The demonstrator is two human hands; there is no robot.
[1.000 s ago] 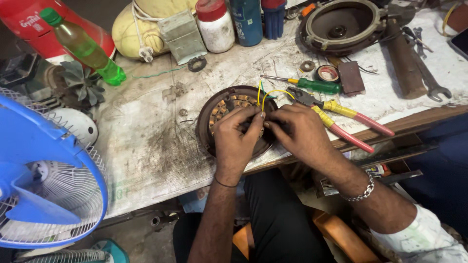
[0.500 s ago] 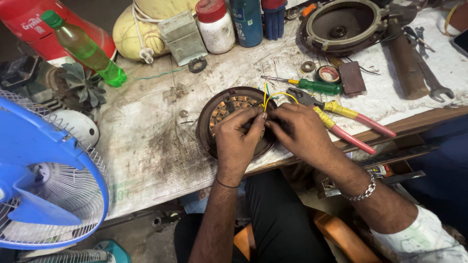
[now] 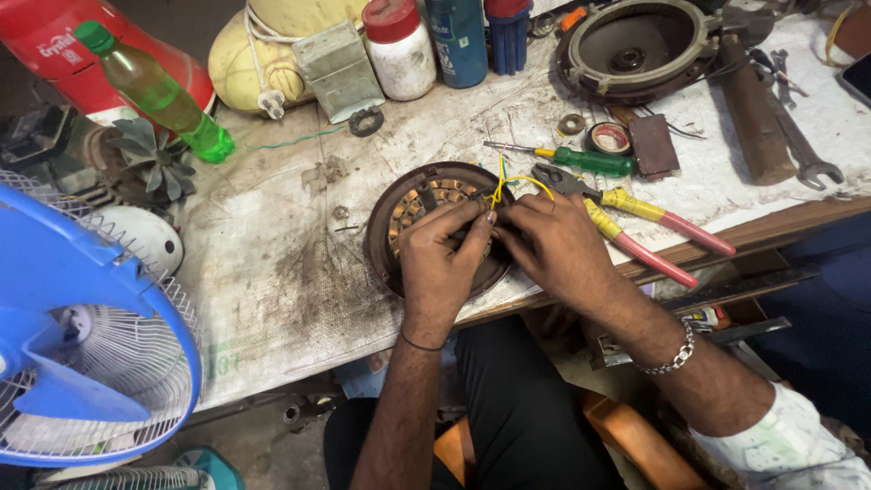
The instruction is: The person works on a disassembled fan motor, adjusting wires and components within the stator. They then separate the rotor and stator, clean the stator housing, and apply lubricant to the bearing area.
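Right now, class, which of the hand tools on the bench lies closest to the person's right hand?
The pliers with pink and yellow handles: their jaws lie right beside the right hand. The green-handled screwdriver lies farther up the bench, and the spanner far off right.

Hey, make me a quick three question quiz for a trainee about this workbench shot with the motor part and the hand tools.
1. True or false: both hands are on the round motor winding.
2. Which tool lies nearest the right hand? A) the pliers with red and yellow grips B) the spanner C) the green bottle
3. Fill in: the screwdriver beside the tape roll has a ____ handle.

Key:
1. True; the left hand and the right hand meet over it, at the yellow wires.
2. A
3. green
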